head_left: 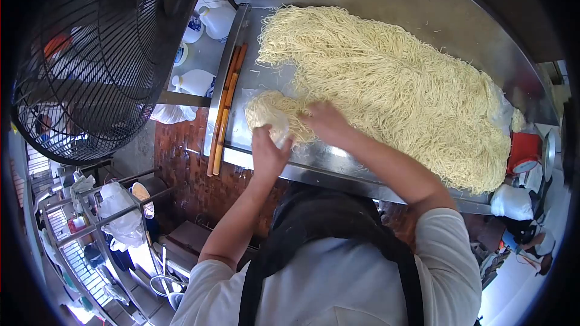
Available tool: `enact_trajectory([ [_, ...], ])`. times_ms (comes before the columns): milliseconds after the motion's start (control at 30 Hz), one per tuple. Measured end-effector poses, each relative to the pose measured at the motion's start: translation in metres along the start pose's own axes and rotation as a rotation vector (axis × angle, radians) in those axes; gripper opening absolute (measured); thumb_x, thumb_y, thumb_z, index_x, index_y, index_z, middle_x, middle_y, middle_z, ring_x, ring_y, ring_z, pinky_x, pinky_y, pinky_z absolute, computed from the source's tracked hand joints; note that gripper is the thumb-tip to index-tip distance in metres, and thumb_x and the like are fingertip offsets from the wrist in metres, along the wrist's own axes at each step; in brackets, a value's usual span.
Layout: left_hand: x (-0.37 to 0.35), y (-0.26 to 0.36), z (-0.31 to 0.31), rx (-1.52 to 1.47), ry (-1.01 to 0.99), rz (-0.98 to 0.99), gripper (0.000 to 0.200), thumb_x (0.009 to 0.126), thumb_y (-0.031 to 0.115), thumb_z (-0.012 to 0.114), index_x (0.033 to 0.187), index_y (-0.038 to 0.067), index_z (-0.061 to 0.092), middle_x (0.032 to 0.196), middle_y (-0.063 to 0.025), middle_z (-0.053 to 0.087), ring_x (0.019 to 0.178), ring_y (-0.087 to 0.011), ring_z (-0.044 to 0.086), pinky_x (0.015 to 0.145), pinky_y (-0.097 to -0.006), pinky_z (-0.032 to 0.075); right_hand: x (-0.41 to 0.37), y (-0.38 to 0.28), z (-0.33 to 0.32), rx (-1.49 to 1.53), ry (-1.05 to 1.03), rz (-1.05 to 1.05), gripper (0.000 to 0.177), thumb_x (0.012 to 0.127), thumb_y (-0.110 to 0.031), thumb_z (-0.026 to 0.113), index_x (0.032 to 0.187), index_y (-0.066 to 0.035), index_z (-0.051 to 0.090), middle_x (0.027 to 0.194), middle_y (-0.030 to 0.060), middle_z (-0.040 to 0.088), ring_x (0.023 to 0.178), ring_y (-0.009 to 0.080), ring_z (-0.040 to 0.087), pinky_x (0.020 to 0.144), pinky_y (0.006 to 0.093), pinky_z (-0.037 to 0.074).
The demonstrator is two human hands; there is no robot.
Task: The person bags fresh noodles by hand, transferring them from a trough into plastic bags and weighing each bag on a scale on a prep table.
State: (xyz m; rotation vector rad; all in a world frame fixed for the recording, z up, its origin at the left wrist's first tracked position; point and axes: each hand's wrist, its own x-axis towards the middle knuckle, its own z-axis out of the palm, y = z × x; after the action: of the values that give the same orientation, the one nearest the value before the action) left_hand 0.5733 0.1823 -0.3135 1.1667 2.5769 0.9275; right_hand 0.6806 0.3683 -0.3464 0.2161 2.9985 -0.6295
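Note:
A clear plastic bag (275, 122) filled with pale thin noodles lies on the metal table near its front edge. My left hand (270, 154) grips the near side of this bag, thumb and fingers at its rim. Just right of it, my right hand (326, 123) has its fingers curled into a strand bunch of loose noodles (297, 111) at the bag's mouth; the fingertips are partly hidden and a little blurred. A wide, thick heap of noodles (399, 84) spreads across the table beyond and to the right of my hands.
Two long wooden poles (227, 108) lie along the table's left edge. White plastic jugs (196, 82) stand on a shelf beyond them. A large black fan (96, 66) is at the upper left. A red scale (524, 153) and a white bag (512, 201) sit at the right end.

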Motion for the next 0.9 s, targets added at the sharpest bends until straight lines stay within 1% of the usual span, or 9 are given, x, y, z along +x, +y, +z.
enact_trajectory([
  [133,-0.013,-0.03,0.027,-0.07,-0.147,-0.139,0.022,0.09,0.015,0.066,0.104,0.003,0.055,0.087,-0.0209,0.064,0.083,-0.0431,0.063,0.07,-0.0475,0.05,0.035,-0.008,0.032,-0.186,-0.043,0.036,0.034,0.09,-0.014,0.053,0.123,-0.009,0.061,0.118,0.0212,0.064,0.122,0.0343,0.056,0.1,0.0498,0.043],
  [200,0.001,-0.009,0.014,-0.237,-0.174,-0.285,0.012,0.094,0.014,0.062,0.099,0.004,0.056,0.077,-0.0192,0.065,0.072,-0.0428,0.063,0.065,-0.0459,0.05,0.05,-0.003,0.011,0.092,-0.209,0.094,0.027,0.09,-0.015,0.056,0.114,-0.006,0.063,0.108,0.0193,0.067,0.11,0.0342,0.062,0.091,0.0475,0.048],
  [367,0.003,0.078,-0.019,-0.68,-0.259,-0.197,0.02,0.105,0.021,0.051,0.095,0.004,0.054,0.071,-0.0033,0.061,0.066,-0.0134,0.058,0.067,-0.0276,0.048,0.073,-0.005,-0.035,0.746,-0.214,0.005,0.036,0.086,-0.021,0.069,0.117,-0.005,0.059,0.107,0.0168,0.068,0.096,0.0263,0.066,0.086,0.0387,0.051],
  [467,-0.003,0.087,0.003,-1.127,-0.302,-0.17,0.019,0.105,0.022,0.051,0.097,0.005,0.052,0.07,-0.0033,0.059,0.069,-0.0141,0.059,0.07,-0.0286,0.05,0.053,-0.036,-0.032,1.162,0.326,0.047,0.029,0.088,-0.02,0.065,0.11,-0.002,0.059,0.103,0.0166,0.069,0.098,0.0257,0.067,0.084,0.0387,0.05],
  [533,0.013,0.08,-0.004,-1.12,-0.291,-0.245,0.021,0.105,0.024,0.051,0.097,0.005,0.051,0.072,-0.0039,0.058,0.067,-0.0144,0.061,0.067,-0.0301,0.054,0.041,-0.022,-0.039,1.087,-0.212,0.269,0.037,0.087,-0.013,0.062,0.122,-0.002,0.057,0.117,0.0209,0.065,0.109,0.0303,0.063,0.091,0.0387,0.049],
  [600,0.025,0.056,-0.009,-1.149,-0.267,-0.383,0.018,0.105,0.022,0.05,0.1,0.004,0.052,0.075,-0.0047,0.059,0.066,-0.0134,0.061,0.063,-0.0293,0.054,0.031,0.001,-0.033,0.793,-0.411,0.093,0.046,0.086,-0.01,0.062,0.131,-0.003,0.054,0.118,0.023,0.063,0.11,0.0328,0.062,0.093,0.0393,0.049],
  [633,0.029,0.047,-0.014,-1.12,-0.223,-0.437,0.017,0.105,0.02,0.049,0.1,0.005,0.051,0.074,-0.0048,0.059,0.065,-0.0143,0.062,0.062,-0.0298,0.055,0.019,0.027,0.012,0.402,-0.048,-0.121,0.065,0.084,-0.012,0.065,0.145,-0.008,0.044,0.13,0.0241,0.056,0.12,0.0335,0.057,0.1,0.0416,0.046],
  [733,0.036,0.037,-0.019,-1.073,-0.171,-0.536,0.019,0.105,0.024,0.048,0.101,0.006,0.049,0.07,-0.0049,0.057,0.062,-0.0177,0.063,0.059,-0.0323,0.057,-0.015,0.009,-0.035,0.203,-0.142,0.345,0.061,0.084,-0.012,0.064,0.142,-0.006,0.046,0.124,0.0242,0.058,0.117,0.0324,0.057,0.093,0.0429,0.049],
  [900,0.023,0.066,-0.003,-0.972,-0.428,-0.308,0.009,0.103,0.009,0.046,0.096,0.005,0.051,0.071,-0.0041,0.056,0.062,-0.0141,0.06,0.061,-0.0292,0.055,0.03,0.013,0.022,0.436,-0.1,0.118,0.033,0.088,-0.028,0.063,0.107,-0.001,0.066,0.089,0.0187,0.069,0.084,0.0358,0.068,0.078,0.047,0.053],
])
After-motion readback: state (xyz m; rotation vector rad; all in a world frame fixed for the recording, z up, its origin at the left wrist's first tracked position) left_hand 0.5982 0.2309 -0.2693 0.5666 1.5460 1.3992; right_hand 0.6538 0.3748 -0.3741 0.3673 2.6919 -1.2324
